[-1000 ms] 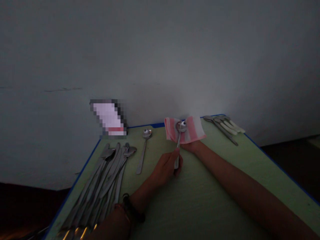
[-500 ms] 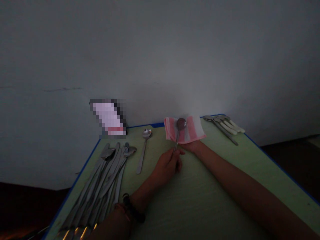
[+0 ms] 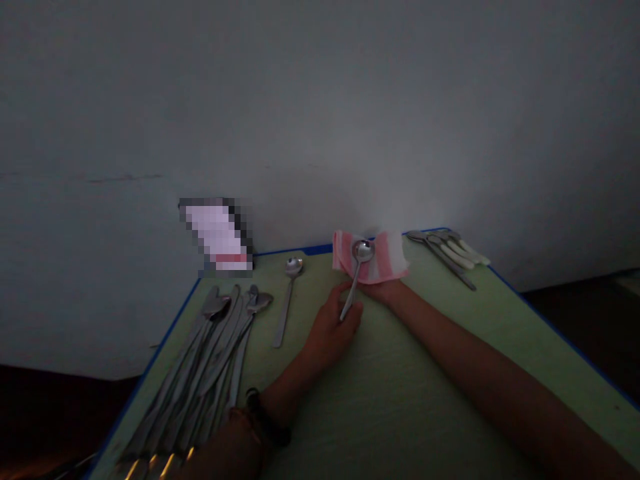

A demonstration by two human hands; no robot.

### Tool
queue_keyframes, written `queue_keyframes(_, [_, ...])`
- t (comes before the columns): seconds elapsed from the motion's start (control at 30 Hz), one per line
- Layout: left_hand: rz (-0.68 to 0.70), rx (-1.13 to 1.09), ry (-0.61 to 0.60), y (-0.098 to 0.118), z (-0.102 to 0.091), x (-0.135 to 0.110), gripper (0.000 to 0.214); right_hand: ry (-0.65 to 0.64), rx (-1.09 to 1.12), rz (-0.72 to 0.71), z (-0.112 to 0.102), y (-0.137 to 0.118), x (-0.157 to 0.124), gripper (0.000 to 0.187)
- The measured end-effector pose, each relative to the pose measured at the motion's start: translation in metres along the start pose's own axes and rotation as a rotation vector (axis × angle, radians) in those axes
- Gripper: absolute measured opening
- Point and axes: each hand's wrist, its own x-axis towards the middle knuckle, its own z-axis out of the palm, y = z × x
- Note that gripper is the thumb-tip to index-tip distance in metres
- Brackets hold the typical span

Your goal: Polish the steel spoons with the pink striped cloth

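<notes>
While left hand (image 3: 334, 328) is closed on its slim handle, spoon (image 3: 363, 251) slants above bench (image 3: 400, 387), bowl uppermost. Spoon looks silver, metallic, quite shiny; bowl is round, with bright and dark reflections. Behind bowl, cloth (image 3: 386, 255) with pink and white stripes covers right hand (image 3: 381, 289); fingers hidden, cannot tell if apart or together. Bowl touching cloth: not clear.
</notes>
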Motion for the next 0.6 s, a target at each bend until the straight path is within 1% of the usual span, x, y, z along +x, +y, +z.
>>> queue_keyframes(0.1, [-0.004, -0.017, 0.044, -0.0008, -0.0003, 0.0001, 0.043, 0.041, 0.131, -0.006, 0.0042, -0.0030, -0.0001, 0.059])
queue_keyframes(0.17, [0.017, 0.004, 0.001, -0.0002, -0.0014, -0.0008, 0.035, 0.038, 0.171, -0.004, 0.0063, -0.0026, 0.0005, 0.060])
queue_keyframes(0.27, [0.092, 0.009, -0.188, 0.0028, -0.0048, -0.0037, 0.029, -0.015, 0.152, 0.059, 0.0078, 0.0006, 0.0014, 0.059])
queue_keyframes(0.33, [0.153, -0.012, -0.320, 0.0052, -0.0074, -0.0058, 0.034, -0.018, 0.139, 0.112, 0.0080, 0.0023, 0.0012, 0.052])
queue_keyframes(0.4, [0.193, -0.027, -0.399, 0.0066, -0.0091, -0.0073, 0.039, -0.032, 0.128, 0.125, 0.0074, 0.0022, 0.0007, 0.046])
queue_keyframes(0.47, [0.203, -0.030, -0.418, 0.0067, -0.0092, -0.0078, 0.040, -0.078, 0.127, 0.115, 0.0061, 0.0005, 0.0003, 0.048])
queue_keyframes(0.53, [0.199, -0.059, -0.401, 0.0056, -0.0075, -0.0073, 0.036, -0.123, 0.137, 0.099, 0.0049, -0.0017, 0.0005, 0.057])
queue_keyframes(0.6, [0.184, -0.103, -0.360, 0.0038, -0.0047, -0.0058, 0.031, -0.092, 0.149, 0.070, 0.0044, -0.0030, 0.0010, 0.065])
